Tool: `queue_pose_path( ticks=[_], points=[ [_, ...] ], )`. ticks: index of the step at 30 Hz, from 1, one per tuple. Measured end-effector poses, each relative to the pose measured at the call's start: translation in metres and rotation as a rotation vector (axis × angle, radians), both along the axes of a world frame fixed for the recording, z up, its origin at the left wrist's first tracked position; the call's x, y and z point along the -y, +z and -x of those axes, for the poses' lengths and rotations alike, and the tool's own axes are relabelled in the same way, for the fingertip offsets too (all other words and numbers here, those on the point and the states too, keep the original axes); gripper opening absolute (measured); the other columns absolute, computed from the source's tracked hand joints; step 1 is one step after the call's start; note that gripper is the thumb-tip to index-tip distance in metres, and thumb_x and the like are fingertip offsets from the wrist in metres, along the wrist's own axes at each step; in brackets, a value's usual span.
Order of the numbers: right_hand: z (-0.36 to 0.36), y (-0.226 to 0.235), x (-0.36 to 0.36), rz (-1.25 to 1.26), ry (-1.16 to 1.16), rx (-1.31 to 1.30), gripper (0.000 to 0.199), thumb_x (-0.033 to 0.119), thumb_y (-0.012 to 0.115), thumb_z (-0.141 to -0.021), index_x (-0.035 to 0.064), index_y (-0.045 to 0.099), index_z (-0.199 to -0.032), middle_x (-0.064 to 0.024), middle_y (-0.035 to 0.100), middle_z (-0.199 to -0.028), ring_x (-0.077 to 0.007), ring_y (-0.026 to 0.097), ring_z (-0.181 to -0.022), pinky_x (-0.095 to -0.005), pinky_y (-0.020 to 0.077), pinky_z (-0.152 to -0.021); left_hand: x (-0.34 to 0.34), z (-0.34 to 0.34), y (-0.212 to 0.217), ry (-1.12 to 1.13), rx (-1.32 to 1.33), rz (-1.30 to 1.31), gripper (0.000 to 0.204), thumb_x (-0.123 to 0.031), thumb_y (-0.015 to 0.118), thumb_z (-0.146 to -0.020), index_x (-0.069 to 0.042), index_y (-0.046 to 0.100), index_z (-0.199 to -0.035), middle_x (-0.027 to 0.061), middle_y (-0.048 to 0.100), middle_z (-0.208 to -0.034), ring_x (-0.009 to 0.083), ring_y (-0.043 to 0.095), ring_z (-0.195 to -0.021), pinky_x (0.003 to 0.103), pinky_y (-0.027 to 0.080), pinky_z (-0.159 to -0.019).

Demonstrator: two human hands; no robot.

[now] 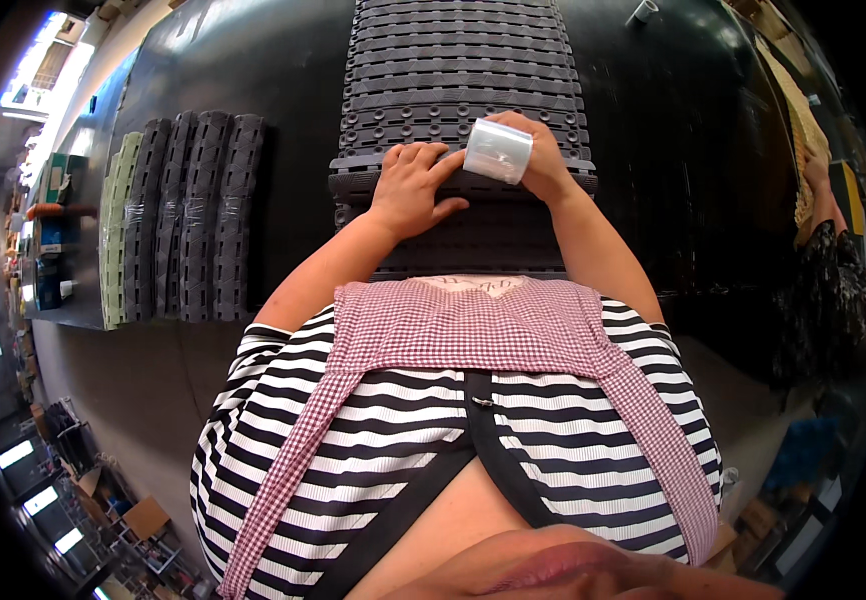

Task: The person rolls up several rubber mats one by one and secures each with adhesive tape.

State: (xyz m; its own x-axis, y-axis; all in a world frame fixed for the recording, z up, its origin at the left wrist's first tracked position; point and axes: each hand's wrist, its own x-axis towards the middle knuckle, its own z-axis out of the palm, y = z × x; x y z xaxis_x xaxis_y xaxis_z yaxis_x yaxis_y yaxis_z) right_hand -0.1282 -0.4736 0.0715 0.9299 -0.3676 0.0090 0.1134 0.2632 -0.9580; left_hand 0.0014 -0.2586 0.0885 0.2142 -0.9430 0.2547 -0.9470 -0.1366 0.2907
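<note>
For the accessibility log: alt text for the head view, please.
Right hand holds a clear tape roll over a stack of dark slotted mats; left hand presses flat on the stack. Wrapped mat bundles lie on the left of the black table.

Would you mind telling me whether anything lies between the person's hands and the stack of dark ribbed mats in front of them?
Nothing visible does. The left hand rests flat on the near end of the stack of mats. The right hand also rests there, and holds a roll of clear tape above the mats.

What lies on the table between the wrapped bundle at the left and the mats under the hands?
Head view: only bare black table lies between the bundle and the mats.
</note>
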Motion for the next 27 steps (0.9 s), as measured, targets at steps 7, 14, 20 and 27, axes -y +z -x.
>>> queue_pose_path(
  ticks=[7, 14, 20, 27],
  points=[
    [-0.013, -0.018, 0.003, 0.602, 0.015, -0.238, 0.015, 0.011, 0.070, -0.094, 0.0007, 0.073, -0.104, -0.0037, 0.070, -0.104, -0.0130, 0.066, -0.091, -0.0291, 0.0544, -0.081, 0.013, 0.002, 0.040, -0.047, -0.297, 0.307, 0.056, -0.022, 0.085, -0.081, -0.015, 0.064, -0.133, 0.0112, 0.064, -0.136, 0.0343, 0.060, -0.123, 0.044, 0.047, -0.105],
    [-0.003, 0.000, -0.015, 0.746, -0.101, -0.111, 0.045, 0.029, 0.082, -0.082, 0.0080, 0.069, -0.120, -0.0144, 0.070, -0.122, -0.0311, 0.066, -0.113, -0.0383, 0.0513, -0.098, 0.047, -0.009, 0.075, -0.134, -0.436, -0.033, 0.011, -0.016, 0.075, -0.088, -0.008, 0.072, -0.095, 0.0090, 0.069, -0.104, 0.0283, 0.066, -0.097, 0.038, 0.052, -0.087],
    [0.038, 0.002, -0.057, 1.099, -0.287, 0.093, 0.110, 0.043, 0.084, -0.076, 0.0028, 0.027, -0.162, -0.0185, 0.053, -0.149, -0.0376, 0.050, -0.137, -0.0465, 0.0347, -0.116, 0.085, -0.046, 0.019, 0.108, -0.615, -0.301, 0.024, -0.024, 0.080, -0.085, -0.006, 0.074, -0.099, 0.0121, 0.073, -0.097, 0.0281, 0.068, -0.091, 0.039, 0.053, -0.083],
    [0.032, -0.005, -0.056, 1.324, -0.086, -0.166, 0.096, 0.038, 0.071, -0.086, -0.0031, 0.027, -0.161, -0.0116, 0.067, -0.123, -0.0286, 0.060, -0.117, -0.0438, 0.0359, -0.108, 0.066, -0.049, 0.025, 0.259, -0.218, -0.566, 0.048, -0.034, 0.087, -0.076, -0.009, 0.070, -0.114, 0.0142, 0.075, -0.105, 0.0345, 0.070, -0.103, 0.044, 0.054, -0.088]
  ],
)
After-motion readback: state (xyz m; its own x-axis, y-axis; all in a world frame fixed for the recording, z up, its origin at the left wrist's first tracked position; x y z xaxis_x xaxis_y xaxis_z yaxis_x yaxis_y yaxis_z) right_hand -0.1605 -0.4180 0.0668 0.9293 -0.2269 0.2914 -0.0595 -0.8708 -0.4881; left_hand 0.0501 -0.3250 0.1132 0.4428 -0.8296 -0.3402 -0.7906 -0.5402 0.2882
